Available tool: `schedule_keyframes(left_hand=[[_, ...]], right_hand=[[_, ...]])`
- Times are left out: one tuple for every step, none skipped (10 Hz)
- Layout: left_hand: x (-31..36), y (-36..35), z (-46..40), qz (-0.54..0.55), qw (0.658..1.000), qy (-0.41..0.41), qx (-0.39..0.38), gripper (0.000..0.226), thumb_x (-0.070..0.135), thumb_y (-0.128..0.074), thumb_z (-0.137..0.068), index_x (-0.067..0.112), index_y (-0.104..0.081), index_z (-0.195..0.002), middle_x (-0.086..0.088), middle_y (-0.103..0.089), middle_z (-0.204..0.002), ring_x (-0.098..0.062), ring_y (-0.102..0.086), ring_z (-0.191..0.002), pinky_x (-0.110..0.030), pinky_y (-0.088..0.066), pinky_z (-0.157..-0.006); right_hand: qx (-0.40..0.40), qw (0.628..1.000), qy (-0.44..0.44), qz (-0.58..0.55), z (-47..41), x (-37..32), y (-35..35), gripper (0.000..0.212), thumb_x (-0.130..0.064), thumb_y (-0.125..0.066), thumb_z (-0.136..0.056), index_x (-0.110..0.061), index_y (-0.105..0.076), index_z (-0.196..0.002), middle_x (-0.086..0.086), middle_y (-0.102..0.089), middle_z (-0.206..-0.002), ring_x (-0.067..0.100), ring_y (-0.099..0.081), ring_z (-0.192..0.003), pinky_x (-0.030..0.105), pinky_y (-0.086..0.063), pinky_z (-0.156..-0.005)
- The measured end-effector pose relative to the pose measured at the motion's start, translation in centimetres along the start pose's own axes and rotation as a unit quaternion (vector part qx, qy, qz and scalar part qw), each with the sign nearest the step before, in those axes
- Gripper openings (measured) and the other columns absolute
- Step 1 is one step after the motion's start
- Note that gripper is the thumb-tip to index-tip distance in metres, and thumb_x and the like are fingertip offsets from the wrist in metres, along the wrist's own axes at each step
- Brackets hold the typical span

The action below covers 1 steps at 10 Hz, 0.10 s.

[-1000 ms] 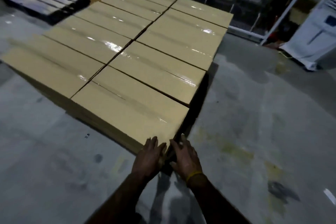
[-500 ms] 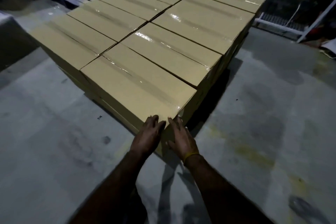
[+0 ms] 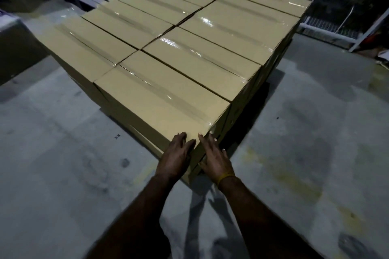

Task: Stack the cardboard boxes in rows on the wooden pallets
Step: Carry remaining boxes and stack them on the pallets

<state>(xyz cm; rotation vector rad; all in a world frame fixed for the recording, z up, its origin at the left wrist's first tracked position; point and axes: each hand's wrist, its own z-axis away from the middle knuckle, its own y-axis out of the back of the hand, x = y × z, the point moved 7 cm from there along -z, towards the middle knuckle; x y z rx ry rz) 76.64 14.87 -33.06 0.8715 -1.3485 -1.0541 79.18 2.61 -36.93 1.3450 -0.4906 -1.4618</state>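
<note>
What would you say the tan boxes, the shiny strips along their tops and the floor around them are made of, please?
The tan rectangular boxes look like matte corrugated cardboard, judging by their flat brown faces and folded flaps. The glossy strips along their seams are probably clear plastic packing tape, since they glint. The grey floor appears to be bare, stained concrete.

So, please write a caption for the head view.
Both hands press the near corner of a taped cardboard box in the stack.
</note>
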Motion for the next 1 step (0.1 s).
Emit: schedule_keyframes(left_hand=[[0.53,0.47,0.77,-0.004,1.0,0.0,-0.015,0.057,0.015,-0.055,-0.096,0.021,-0.039,-0.15,-0.014,-0.025,-0.159,-0.031,-0.029,-0.144,-0.038,-0.039,-0.108]], right_hand=[[0.012,1.0,-0.007,0.024,0.87,-0.2,0.57,0.091,-0.02,-0.063,-0.094,-0.037,0.002,-0.156,0.004,0.014,-0.165,0.024,0.0,-0.152,0.053,-0.012,-0.119]])
